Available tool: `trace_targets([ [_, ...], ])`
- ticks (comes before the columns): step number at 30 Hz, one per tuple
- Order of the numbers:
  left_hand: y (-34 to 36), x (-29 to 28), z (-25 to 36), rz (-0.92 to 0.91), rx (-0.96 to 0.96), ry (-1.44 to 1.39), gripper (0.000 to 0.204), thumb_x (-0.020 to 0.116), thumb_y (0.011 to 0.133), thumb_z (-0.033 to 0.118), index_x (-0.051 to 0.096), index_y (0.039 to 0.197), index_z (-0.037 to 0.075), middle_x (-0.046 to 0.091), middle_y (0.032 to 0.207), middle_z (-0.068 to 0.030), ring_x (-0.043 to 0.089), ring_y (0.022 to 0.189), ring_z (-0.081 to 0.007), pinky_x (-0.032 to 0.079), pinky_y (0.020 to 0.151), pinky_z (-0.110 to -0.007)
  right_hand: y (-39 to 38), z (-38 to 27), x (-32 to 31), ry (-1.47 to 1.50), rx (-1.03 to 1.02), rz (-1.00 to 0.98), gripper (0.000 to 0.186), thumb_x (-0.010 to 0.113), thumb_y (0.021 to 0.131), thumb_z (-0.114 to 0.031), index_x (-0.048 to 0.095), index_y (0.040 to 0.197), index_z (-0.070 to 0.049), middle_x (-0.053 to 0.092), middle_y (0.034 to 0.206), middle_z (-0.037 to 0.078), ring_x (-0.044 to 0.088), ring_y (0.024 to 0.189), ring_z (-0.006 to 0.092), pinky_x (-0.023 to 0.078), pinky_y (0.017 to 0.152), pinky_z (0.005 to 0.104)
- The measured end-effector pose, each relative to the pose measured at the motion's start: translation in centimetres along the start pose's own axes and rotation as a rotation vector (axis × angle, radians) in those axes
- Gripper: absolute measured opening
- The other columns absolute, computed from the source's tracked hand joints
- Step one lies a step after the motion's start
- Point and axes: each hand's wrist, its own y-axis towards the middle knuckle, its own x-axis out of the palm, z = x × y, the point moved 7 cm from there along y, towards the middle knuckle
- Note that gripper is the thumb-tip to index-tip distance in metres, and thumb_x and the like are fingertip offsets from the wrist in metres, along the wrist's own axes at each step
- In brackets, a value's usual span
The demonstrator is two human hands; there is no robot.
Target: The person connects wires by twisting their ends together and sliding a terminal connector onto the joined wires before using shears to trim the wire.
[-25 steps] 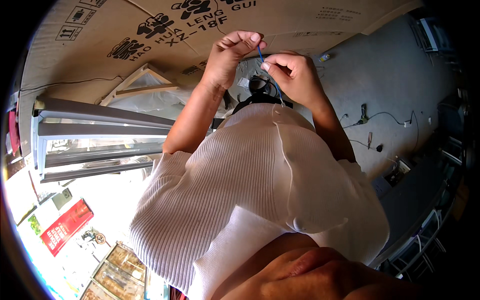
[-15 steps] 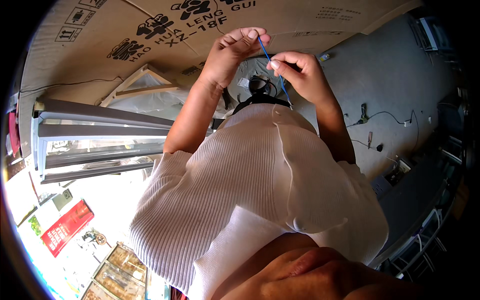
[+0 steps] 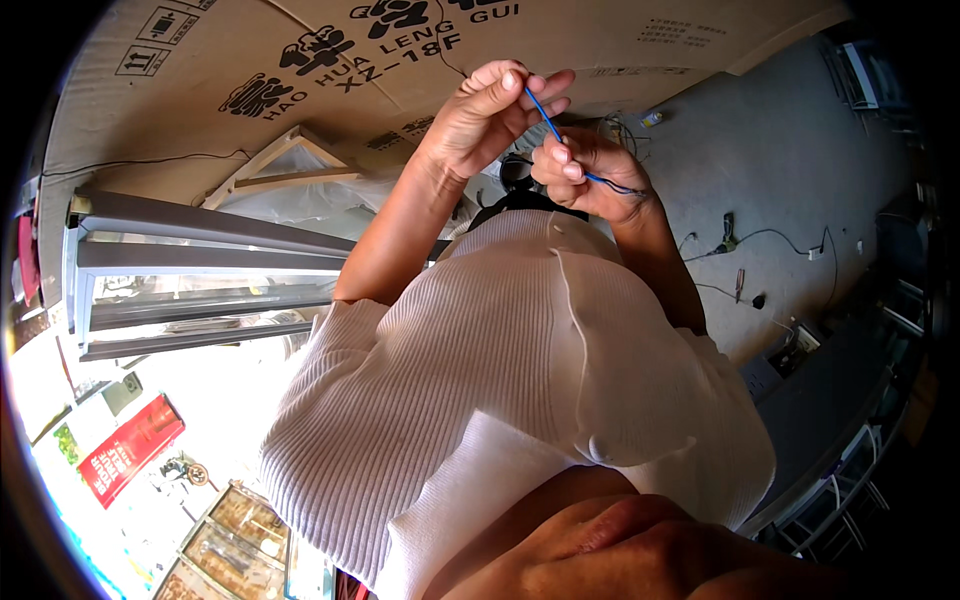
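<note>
A thin blue wire (image 3: 543, 112) stretches between my two hands, held up in front of my body. My left hand (image 3: 478, 122) pinches its upper end between thumb and index finger, the other fingers loosely spread. Lower and to the right, my right hand (image 3: 604, 170) is closed around the wire with its fingers curled in. Past those fingers the wire's other end, darker near the tip, lies across my right palm toward the wrist.
A large printed cardboard sheet (image 3: 230, 165) stands ahead and left, with a wooden frame (image 3: 292, 183) against it. Grey metal bars (image 3: 215, 262) run along my left. A dark round container (image 3: 516, 172) sits beyond my hands. Black cords (image 3: 785, 235) and a slim tool (image 3: 740, 285) lie on the right floor.
My right hand has turned and its fingers have curled around the wire. The wire's loose end, hanging down before, now lies across my right palm. My left hand has shifted slightly right.
</note>
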Motion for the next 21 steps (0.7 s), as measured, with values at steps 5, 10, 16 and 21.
trace_targets([
  [5, 0.1, -0.2, 0.4, 0.021, 0.005, 0.063, 0.011, 0.066, 0.087, 0.023, 0.068, 0.089, 0.012, 0.068, 0.092, -0.0001, 0.053, 0.120, -0.0280, 0.040, 0.100, -0.046, -0.5, -0.6, -0.8, -0.176, -0.070, 0.241, 0.019, 0.057, 0.093, -0.019, 0.058, 0.094, 0.000, 0.051, 0.077, 0.000, 0.039, 0.067, 0.0055, 0.031, 0.057, 0.0173],
  [10, -0.7, -1.5, 2.0, 0.324, -0.013, 0.350, 0.012, 0.070, 0.085, 0.020, 0.069, 0.088, 0.009, 0.068, 0.088, -0.0020, 0.061, 0.098, -0.0180, 0.045, 0.088, -0.033, -1.6, -3.9, -0.1, -0.849, -0.218, 0.485, 0.020, 0.060, 0.091, -0.016, 0.067, 0.092, 0.002, 0.059, 0.075, 0.002, 0.045, 0.064, 0.0050, 0.036, 0.061, 0.0198],
  [16, -1.2, -1.1, 5.2, 0.421, 0.075, 1.142, 0.014, 0.073, 0.081, 0.021, 0.069, 0.086, 0.008, 0.068, 0.085, -0.0021, 0.059, 0.086, -0.0139, 0.044, 0.084, -0.029, -2.6, -6.6, 1.3, -1.509, -0.372, 0.674, 0.011, 0.069, 0.083, -0.011, 0.070, 0.086, 0.000, 0.061, 0.067, -0.002, 0.049, 0.058, 0.0032, 0.039, 0.052, 0.0213],
  [21, -1.0, 4.0, 6.0, 0.088, 0.375, 2.185, 0.009, 0.066, 0.086, 0.018, 0.064, 0.086, 0.009, 0.063, 0.087, -0.0002, 0.056, 0.090, -0.0180, 0.036, 0.095, -0.037, -2.4, -7.7, 4.1, -2.002, -0.447, 0.702, 0.006, 0.070, 0.077, -0.008, 0.069, 0.081, -0.004, 0.060, 0.068, 0.003, 0.054, 0.059, 0.0145, 0.044, 0.055, 0.0266],
])
